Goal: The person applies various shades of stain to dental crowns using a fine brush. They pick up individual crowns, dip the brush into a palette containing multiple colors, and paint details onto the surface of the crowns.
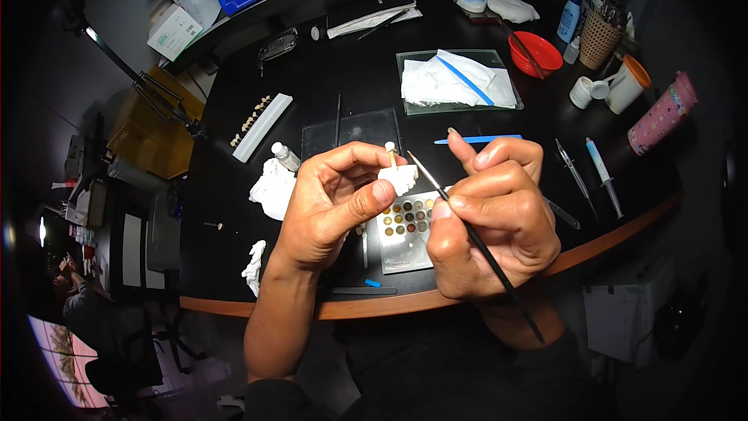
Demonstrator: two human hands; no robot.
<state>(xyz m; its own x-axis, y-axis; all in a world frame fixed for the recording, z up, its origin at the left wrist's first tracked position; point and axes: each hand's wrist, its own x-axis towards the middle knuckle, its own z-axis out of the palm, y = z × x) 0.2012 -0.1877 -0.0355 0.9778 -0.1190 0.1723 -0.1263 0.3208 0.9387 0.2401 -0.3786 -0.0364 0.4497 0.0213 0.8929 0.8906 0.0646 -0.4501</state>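
Observation:
Pinched between the thumb and fingers of my left hand (323, 206) is a small white dental piece (399, 178) with a row of tooth-like bumps. Just above it, a little white tooth-shaped cap (389, 146) sits on a short yellowish peg, also at my left fingertips. My right hand (502, 226) grips a thin black-handled paintbrush (492, 257), its fine tip close to the dental piece; whether they touch I cannot tell. Under both hands lies a palette (403, 259) with rows of round wells in yellow, brown and grey, partly hidden by my right hand.
A glass plate with white tissue (421, 86), a red bowl (538, 53) and a pink tumbler (662, 113) stand farther off. Right of my hand lie tweezers (575, 175) and a syringe (604, 175). Crumpled tissue (273, 189) and a small bottle (285, 157) are at left.

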